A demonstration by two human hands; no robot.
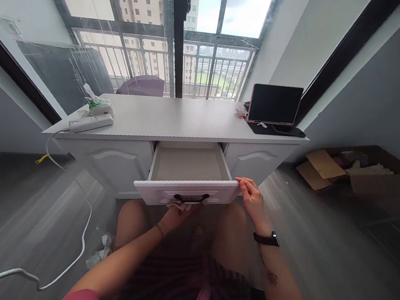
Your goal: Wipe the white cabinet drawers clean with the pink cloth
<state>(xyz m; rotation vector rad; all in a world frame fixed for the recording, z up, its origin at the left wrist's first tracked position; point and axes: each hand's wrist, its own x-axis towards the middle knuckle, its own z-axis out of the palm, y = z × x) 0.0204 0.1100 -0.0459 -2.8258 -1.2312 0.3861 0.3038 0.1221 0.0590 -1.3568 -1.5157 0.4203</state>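
White desk (pixel 183 118) beneath a window: power strip (pixel 91 123) at left, open drawer (pixel 187 167) at centre, tablet (pixel 274 104) at right. Left hand (pixel 173 217) closes on a crumpled tissue (pixel 181 204) under the drawer's black handle (pixel 191 199); right hand (pixel 252 199) pinches the drawer front's right corner, fingertips on its top edge.

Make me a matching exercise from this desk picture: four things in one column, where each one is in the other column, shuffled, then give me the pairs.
Things:
1. tablet
2. power strip
3. cardboard box
4. right hand

Places:
A. left end of the desk top
B. on the floor at the right
C. holding the right corner of the open drawer front
D. right end of the desk top

Pairs: 1-D, 2-A, 3-B, 4-C
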